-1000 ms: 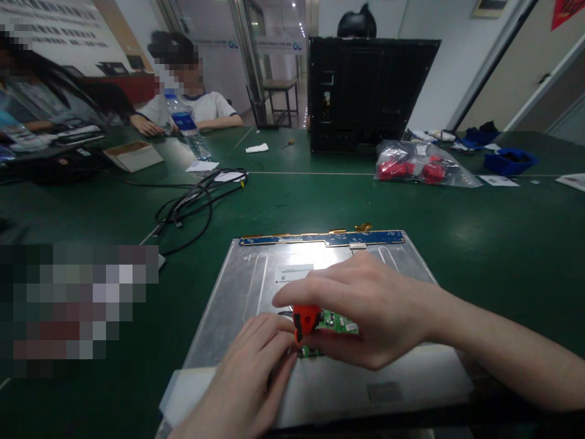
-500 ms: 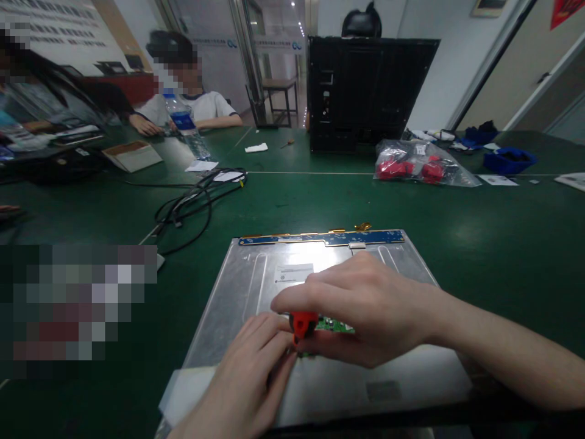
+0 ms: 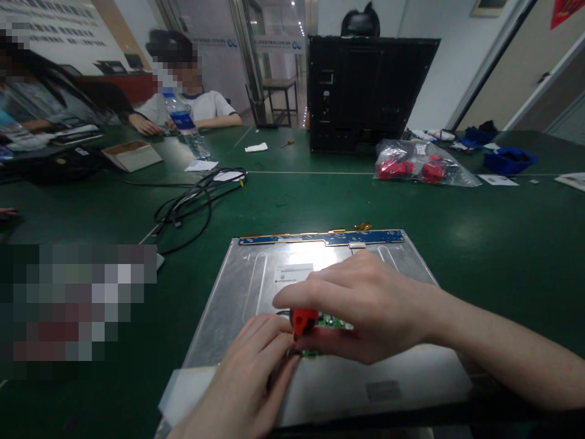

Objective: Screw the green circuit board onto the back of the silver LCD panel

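Note:
My right hand [image 3: 356,305] grips the red and black handle of a screwdriver [image 3: 304,322], held steeply with its lower end pointing down. The fingers of my left hand [image 3: 256,366] close together around that lower end, hiding the shaft and tip. Both hands are over a green circuit board [image 3: 336,322], mostly covered by them. The board sits on the silver metal back of a display panel [image 3: 223,305], which lies in front of me. Along the panel's far edge runs a narrow blue circuit strip [image 3: 301,239]. A white label [image 3: 292,272] shows just beyond my hands.
Black cables [image 3: 183,204] lie coiled at the left on the green table [image 3: 292,201]. Farther back stand a water bottle [image 3: 185,125] and a large black screen [image 3: 365,91]. A plastic bag with red items [image 3: 420,164] is at the right. Other people sit at the far left.
The screwdriver handle has turned slightly between my right fingers. My left thumb has shifted a little to the right. The panel stays where it was.

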